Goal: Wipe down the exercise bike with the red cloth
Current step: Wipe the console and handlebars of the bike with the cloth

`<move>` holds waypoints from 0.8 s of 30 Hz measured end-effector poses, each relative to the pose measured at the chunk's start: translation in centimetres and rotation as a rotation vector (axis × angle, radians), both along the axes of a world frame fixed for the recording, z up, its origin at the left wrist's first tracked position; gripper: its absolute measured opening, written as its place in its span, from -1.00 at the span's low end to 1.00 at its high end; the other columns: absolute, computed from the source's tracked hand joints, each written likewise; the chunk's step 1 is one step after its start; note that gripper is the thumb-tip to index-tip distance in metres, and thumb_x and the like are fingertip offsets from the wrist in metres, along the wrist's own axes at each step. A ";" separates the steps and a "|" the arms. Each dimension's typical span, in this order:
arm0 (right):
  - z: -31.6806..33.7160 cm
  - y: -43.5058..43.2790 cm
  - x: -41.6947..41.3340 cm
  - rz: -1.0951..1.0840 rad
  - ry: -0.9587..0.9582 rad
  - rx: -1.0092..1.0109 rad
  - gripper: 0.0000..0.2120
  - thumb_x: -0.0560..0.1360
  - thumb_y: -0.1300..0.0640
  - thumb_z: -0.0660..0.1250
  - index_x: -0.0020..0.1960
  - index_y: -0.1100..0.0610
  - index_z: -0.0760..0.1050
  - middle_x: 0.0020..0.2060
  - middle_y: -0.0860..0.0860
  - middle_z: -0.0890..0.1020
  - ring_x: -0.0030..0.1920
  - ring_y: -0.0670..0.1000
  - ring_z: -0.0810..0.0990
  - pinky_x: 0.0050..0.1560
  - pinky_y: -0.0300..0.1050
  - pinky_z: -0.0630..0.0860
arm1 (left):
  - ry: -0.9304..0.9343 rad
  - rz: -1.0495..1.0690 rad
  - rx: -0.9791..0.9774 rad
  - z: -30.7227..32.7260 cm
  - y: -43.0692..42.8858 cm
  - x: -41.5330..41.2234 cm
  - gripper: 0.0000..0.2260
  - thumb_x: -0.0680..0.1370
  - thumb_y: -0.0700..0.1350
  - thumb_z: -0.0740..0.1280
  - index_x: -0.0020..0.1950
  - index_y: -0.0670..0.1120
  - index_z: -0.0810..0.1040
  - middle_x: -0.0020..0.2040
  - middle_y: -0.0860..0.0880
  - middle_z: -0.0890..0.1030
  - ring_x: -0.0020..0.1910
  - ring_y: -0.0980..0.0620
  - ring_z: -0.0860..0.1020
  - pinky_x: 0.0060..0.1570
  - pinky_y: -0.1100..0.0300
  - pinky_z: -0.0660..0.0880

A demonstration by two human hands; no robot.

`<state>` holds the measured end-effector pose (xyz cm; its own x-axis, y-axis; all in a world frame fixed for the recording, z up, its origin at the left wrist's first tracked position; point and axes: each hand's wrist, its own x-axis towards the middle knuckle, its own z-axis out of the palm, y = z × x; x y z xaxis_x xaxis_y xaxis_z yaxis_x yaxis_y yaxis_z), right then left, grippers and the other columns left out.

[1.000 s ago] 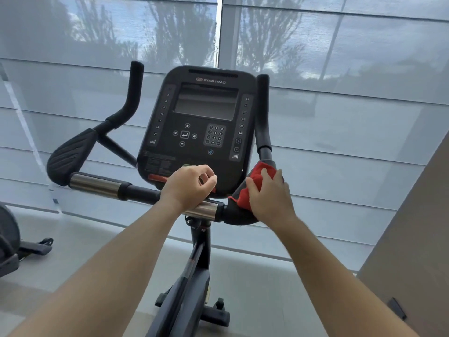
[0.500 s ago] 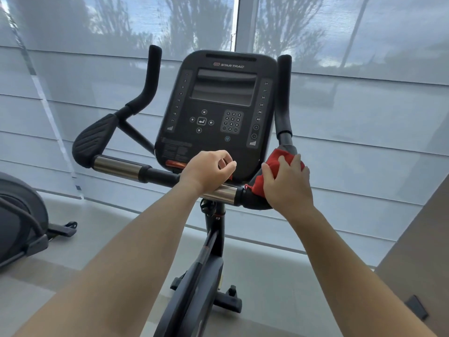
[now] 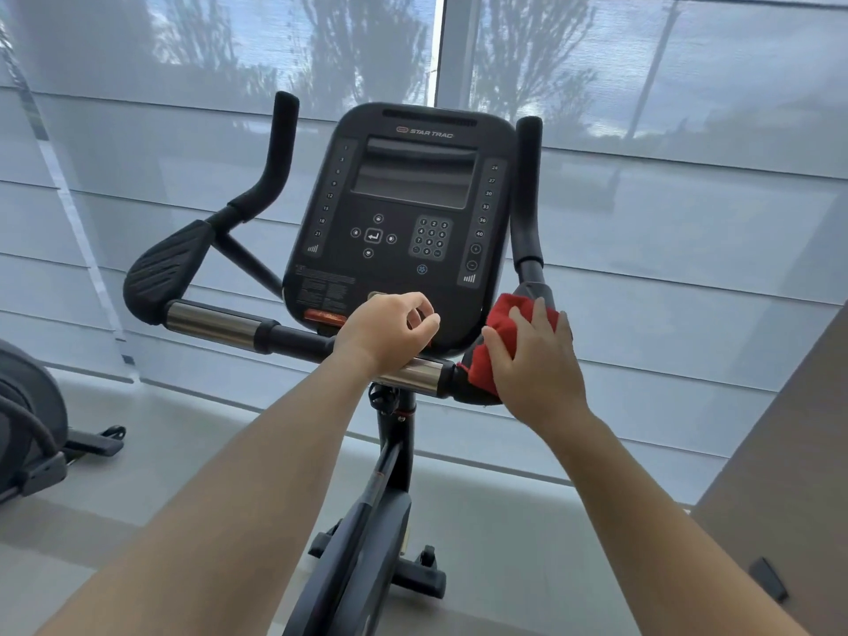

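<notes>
The right hand (image 3: 537, 364) lies spread over a crumpled red cloth (image 3: 501, 319). Its fairly straight fingers press the fabric onto the right-hand corner of the black exercise bike (image 3: 390, 479), where a padded rest meets the horizontal black handlebar (image 3: 293, 335). The left hand (image 3: 383, 330) is apart from the cloth, to its left, on top of that bar beside a shiny chrome sleeve (image 3: 413, 373). Its fingers curl toward the near lower edge of the black console (image 3: 413, 208), and whether they wrap the bar or only rest on it cannot be told. The cloth touches only the right hand. It shows beyond the fingertips and to the left of the thumb, while the palm covers the rest of it and most of the pad beneath. It is bright red, soft and bunched into folds. A black upright grip (image 3: 527, 190) rises just beyond the cloth, and a ribbed black pad (image 3: 165, 263) sits at the left end of the bar. The bike's lower frame is cut off by the bottom edge, and a grey machine (image 3: 23, 429) is cut off at the left. Translucent grey blinds (image 3: 688, 231) on the far side show only blurred tree shapes.
</notes>
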<state>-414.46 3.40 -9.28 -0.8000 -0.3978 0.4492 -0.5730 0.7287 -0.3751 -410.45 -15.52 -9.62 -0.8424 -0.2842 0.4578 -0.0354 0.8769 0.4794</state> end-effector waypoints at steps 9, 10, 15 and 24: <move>0.4 -0.4 0.1 0.022 -0.011 -0.254 -0.60 0.57 -0.04 0.20 0.32 0.15 0.41 0.30 0.13 0.46 0.36 0.18 0.34 0.28 0.03 0.31 | 0.058 -0.076 0.087 0.4 -0.1 0.3 -0.83 0.54 0.08 0.21 -0.05 0.06 0.56 -0.24 0.17 0.57 -0.23 0.18 0.54 -0.15 0.11 0.56; 1.2 -0.8 -0.4 0.005 -0.032 -0.260 -0.61 0.57 -0.05 0.20 0.30 0.14 0.42 0.26 0.13 0.49 0.30 0.18 0.39 0.25 -0.01 0.32 | 0.072 -0.091 0.103 0.6 -0.2 0.4 -0.81 0.55 0.07 0.21 -0.04 0.04 0.57 -0.23 0.16 0.58 -0.22 0.17 0.54 -0.14 0.11 0.55; 1.3 -2.2 -0.1 0.022 0.015 -0.109 -0.66 0.57 -0.09 0.14 0.23 0.06 0.46 0.21 0.03 0.51 0.28 0.09 0.40 0.33 0.10 0.27 | -0.004 -0.127 -0.090 1.6 -2.5 0.9 -0.72 0.59 0.11 0.10 0.04 0.03 0.56 -0.15 0.10 0.57 -0.13 0.07 0.54 -0.18 0.12 0.52; 0.5 -2.2 1.2 0.104 0.102 0.197 -0.67 0.52 -0.20 0.09 0.06 -0.04 0.50 0.11 -0.14 0.56 0.31 -0.07 0.34 0.33 -0.04 0.29 | -0.167 -0.298 -0.229 -0.2 -7.0 1.4 -0.56 0.59 0.21 -0.02 -0.08 0.02 0.57 -0.13 0.03 0.59 -0.10 0.01 0.54 -0.09 0.02 0.52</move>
